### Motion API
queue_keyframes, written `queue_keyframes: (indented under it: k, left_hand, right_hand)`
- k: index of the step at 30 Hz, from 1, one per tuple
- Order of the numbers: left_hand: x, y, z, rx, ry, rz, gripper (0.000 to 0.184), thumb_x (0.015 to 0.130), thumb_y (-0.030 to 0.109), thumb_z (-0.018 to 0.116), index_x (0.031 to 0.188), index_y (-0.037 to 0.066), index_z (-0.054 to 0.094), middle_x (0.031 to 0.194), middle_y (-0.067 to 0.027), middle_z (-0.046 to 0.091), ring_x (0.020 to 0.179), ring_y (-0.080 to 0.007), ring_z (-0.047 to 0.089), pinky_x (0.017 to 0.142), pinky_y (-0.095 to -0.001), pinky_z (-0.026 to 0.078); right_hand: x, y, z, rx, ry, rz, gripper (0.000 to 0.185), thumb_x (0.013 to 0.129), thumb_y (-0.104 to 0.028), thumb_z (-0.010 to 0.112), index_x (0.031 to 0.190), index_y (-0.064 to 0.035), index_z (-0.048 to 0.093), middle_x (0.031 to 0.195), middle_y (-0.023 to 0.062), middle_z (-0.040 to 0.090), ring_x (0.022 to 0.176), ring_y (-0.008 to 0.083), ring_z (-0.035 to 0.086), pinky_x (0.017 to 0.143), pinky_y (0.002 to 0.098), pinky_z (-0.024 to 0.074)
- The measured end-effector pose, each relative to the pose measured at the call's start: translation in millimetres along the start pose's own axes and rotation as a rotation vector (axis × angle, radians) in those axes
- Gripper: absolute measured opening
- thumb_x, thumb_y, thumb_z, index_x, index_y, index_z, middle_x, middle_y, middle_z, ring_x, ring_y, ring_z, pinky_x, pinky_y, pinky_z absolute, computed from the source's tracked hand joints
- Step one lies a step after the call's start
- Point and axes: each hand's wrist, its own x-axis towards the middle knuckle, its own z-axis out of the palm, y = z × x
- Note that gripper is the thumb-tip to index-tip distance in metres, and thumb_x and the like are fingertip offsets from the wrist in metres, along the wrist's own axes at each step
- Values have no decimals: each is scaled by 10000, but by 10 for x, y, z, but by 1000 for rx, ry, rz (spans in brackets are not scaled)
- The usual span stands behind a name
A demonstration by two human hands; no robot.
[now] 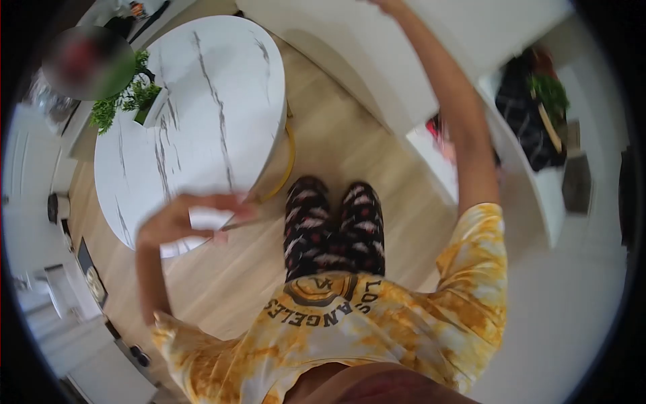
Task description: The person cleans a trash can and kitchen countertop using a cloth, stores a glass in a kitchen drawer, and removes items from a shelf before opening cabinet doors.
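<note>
My left hand (pixel 176 221) is raised over the near edge of a white oval table (pixel 222 114) with dark marble veins. It is smeared by motion, but a gap shows between the curled fingers and the thumb, with the white tabletop visible through it. I can make out nothing held there. My right arm stretches up and forward along a pale surface, and only a bit of my right hand (pixel 382 3) shows at the top edge. Its fingers and anything in them are cut off.
A green potted plant (pixel 138 94) stands on the table's left side. At the right, a pale shelf unit (pixel 521 158) bears a dark bag (pixel 528 114) and some greenery (pixel 550 95). A yellow curved band (pixel 286 165) shows beside the table, above the wooden floor (pixel 336 128).
</note>
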Motion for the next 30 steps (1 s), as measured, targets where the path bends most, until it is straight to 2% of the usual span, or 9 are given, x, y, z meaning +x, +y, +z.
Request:
queue_keyframes:
  k: [2, 4, 6, 10, 13, 17, 23, 26, 30]
  left_hand:
    - [604, 223, -479, 582, 341, 132, 529, 748, 166, 616, 1228, 73, 413, 1086, -96, 563, 1007, -213, 533, 866, -331, 405]
    - [1273, 554, -893, 577, 631, 101, 458, 783, 182, 558, 1215, 96, 432, 1076, -51, 567, 991, -169, 519, 835, -308, 392]
    - [1481, 715, -1241, 374, 673, 325, 432, 816, 239, 526, 1212, 93, 432, 1063, -51, 565, 949, -163, 526, 787, -294, 403]
    - [2408, 302, -2025, -86, 935, 385, 395, 815, 309, 521, 1145, 95, 484, 1053, -34, 567, 912, -126, 531, 760, -282, 408]
    - [2696, 90, -2161, -400, 963, 376, 367, 819, 294, 516, 1127, 96, 494, 1043, -34, 571, 899, -116, 533, 757, -283, 412]
    - [3188, -388, -2633, -581, 1073, 469, 355, 820, 256, 526, 1129, 85, 486, 1011, -33, 576, 903, -128, 530, 769, -286, 413]
    - [3787, -997, -2865, -305, 1192, 599, 351, 809, 206, 567, 1130, 91, 484, 1003, -25, 558, 929, -134, 504, 810, -282, 397]
    - [3950, -862, -2963, -471, 1103, 644, 333, 773, 197, 604, 1067, 61, 528, 1012, -44, 548, 927, -155, 505, 779, -284, 408]
    - [4115, -716, -2863, -548, 692, 604, 309, 828, 255, 526, 1094, 97, 526, 1057, -36, 518, 1025, -154, 445, 859, -273, 355]
  right_hand:
    - [513, 283, 512, 94, -67, 5, 562, 687, -362, 593, 1183, -121, 481, 1246, 178, 408, 1051, 292, 473, 925, 381, 345]
    - [737, 258, 870, 138, 95, -16, 557, 674, -174, 663, 1149, -1, 431, 1190, 154, 458, 1092, 291, 424, 902, 373, 346]
    - [351, -140, 830, 182, 181, 37, 570, 647, -133, 662, 1145, 25, 433, 1161, 157, 471, 1068, 261, 445, 885, 355, 358]
    - [933, 35, 1044, 368, 159, 60, 541, 626, -113, 672, 1103, 23, 456, 1084, 137, 513, 969, 240, 496, 837, 326, 383]
    - [777, 78, 1079, 265, 340, 74, 433, 690, -170, 645, 1052, 0, 478, 1018, 119, 526, 917, 212, 506, 812, 316, 386]
    - [737, -40, 1228, 211, 337, 120, 257, 814, -232, 524, 964, -26, 494, 901, 84, 531, 826, 176, 496, 747, 311, 388]
    - [387, -475, 1416, -24, 416, -31, 250, 908, -234, 377, 852, -24, 500, 767, 44, 541, 692, 137, 471, 670, 268, 389]
    - [303, -650, 1629, -102, 413, -24, 240, 911, -217, 367, 843, -27, 496, 733, 57, 540, 664, 154, 485, 645, 274, 399]
    - [55, -808, 1674, -48, 443, 21, 206, 907, -178, 371, 833, -27, 490, 732, 75, 545, 661, 177, 507, 634, 279, 405]
